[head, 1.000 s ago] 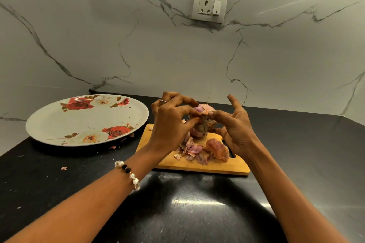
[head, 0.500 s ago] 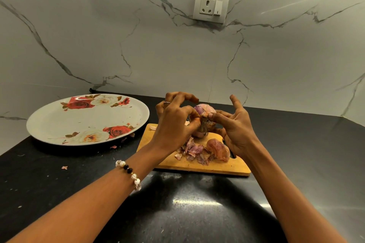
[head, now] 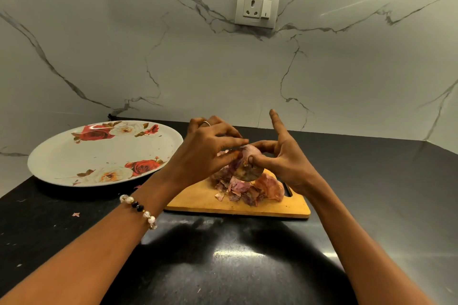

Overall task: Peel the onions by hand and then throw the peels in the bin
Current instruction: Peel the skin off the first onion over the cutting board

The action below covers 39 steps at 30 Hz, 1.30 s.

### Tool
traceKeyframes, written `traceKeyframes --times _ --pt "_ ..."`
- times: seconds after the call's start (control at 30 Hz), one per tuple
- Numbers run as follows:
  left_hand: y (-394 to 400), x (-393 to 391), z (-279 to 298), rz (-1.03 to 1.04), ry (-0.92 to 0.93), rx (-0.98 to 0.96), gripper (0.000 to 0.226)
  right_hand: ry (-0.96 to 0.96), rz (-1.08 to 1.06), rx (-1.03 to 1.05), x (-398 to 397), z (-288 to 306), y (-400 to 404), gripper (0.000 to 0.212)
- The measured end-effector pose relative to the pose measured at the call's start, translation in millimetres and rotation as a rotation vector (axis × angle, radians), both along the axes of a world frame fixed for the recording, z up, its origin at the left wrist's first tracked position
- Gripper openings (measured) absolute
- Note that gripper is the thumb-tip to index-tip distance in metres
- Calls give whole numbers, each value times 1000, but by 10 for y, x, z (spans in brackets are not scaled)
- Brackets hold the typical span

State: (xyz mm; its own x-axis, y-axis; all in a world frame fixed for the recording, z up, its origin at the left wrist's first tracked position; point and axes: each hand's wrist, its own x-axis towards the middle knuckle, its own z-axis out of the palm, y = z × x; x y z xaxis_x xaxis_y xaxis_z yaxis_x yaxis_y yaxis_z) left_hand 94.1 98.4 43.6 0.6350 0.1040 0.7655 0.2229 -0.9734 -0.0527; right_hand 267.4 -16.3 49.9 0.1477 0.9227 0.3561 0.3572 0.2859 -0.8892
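— Looking through the head camera, what did the person have over the wooden cutting board (head: 203,203)?

— An onion (head: 247,163), held just above the board's middle. The left hand (head: 205,153) had its fingers curled round the onion's left side, a ring on one finger and a beaded bracelet (head: 138,208) on the wrist. The right hand (head: 285,158) pinched the onion's skin between thumb and a bent finger at its near side, while the index finger stood straight up, clear of the onion.

— And on the board itself?

— A heap of purple and brown peels (head: 235,187) lay under the onion, touching the board, and a larger orange-brown piece (head: 270,187), either skin or another onion, could not be told, sat at the heap's right end, next to the board's handle slot.

— What lay round the board?

— It rested on a black countertop (head: 247,267). To the board's left stood a large white plate with red roses (head: 99,156), apart from the board. A few peel scraps (head: 75,214) lay on the counter left of the board, nearer the person. Behind the board rose a veined marble wall (head: 124,44) with a socket and switch (head: 257,7) above the board.
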Motion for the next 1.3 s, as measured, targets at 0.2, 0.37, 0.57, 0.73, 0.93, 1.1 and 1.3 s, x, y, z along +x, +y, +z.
traceKeyframes --times 0.2,0.37,0.57,0.73,0.93,1.1,1.3 --pt "-41 -41 54 4 117 145 36 -69 -6 -35 -15 0 -9 112" --pt "-41 -64 80 -19 168 141 39 -43 -6 -64 -8 -16 -8 113" --pt "-53 -36 81 -16 156 168 39 -6 2 -56 5 -18 -10 111" --pt "-77 -14 61 -8 114 169 37 36 4 -39 8 -17 -11 107" --pt "-94 31 33 37 61 189 35 74 -8 -18 16 -27 7 105" --pt "-103 42 12 52 14 118 28 103 -11 -7 17 -23 9 105" --pt "-41 -25 74 -12 -166 -146 19 113 -29 18 37 -13 4 107"
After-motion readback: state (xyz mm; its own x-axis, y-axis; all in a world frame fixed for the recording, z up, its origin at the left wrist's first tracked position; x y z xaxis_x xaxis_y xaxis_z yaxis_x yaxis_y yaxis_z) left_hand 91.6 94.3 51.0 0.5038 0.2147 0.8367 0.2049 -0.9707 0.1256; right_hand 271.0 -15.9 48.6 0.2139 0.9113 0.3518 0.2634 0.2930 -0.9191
